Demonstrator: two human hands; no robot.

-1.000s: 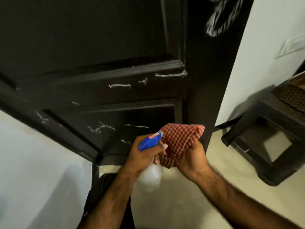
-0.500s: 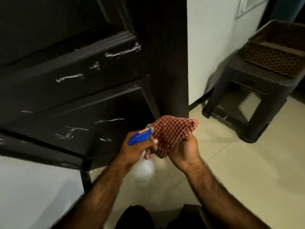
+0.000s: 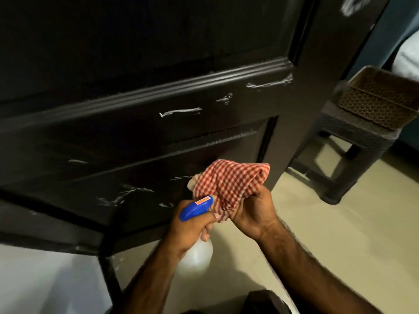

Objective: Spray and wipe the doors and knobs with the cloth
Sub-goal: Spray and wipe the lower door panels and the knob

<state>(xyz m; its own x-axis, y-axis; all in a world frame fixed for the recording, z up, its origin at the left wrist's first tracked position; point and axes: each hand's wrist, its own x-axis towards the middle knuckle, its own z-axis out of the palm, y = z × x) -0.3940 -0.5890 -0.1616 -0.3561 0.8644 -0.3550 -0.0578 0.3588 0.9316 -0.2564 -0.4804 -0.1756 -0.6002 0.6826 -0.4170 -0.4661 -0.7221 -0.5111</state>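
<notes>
The left hand (image 3: 190,225) is wrapped around the neck of a spray bottle (image 3: 196,245), fingers curled under its blue trigger head (image 3: 196,207), with the pale translucent body hanging below the fist. The right hand (image 3: 254,211) bunches a red-and-white checked cloth (image 3: 231,182) from underneath, its fingers clenched into the fabric. The two hands sit close together, the nozzle pointing into the cloth and just about touching it, in front of the lower right corner of the dark door (image 3: 140,91).

White smears (image 3: 180,111) streak the door's middle rail and the lower panel near its bottom edge, so the wiping there looks unfinished.

The main risk is overspray: with the nozzle this near the fabric, a hard squeeze could soak one patch and drip onto the pale floor (image 3: 340,234), leaving it slick underfoot. A loosely bunched cloth may also only drag the white marks along the grooved mouldings instead of lifting them.

No knob appears anywhere; the upper door is cut off by the top edge. How much liquid the bottle holds is hard to judge, since its body is blurred. The trigger finger is hidden behind the cloth, so whether it is pressing cannot be told. To the right, a dark stool (image 3: 353,141) carries a woven basket (image 3: 381,98), possibly empty.
</notes>
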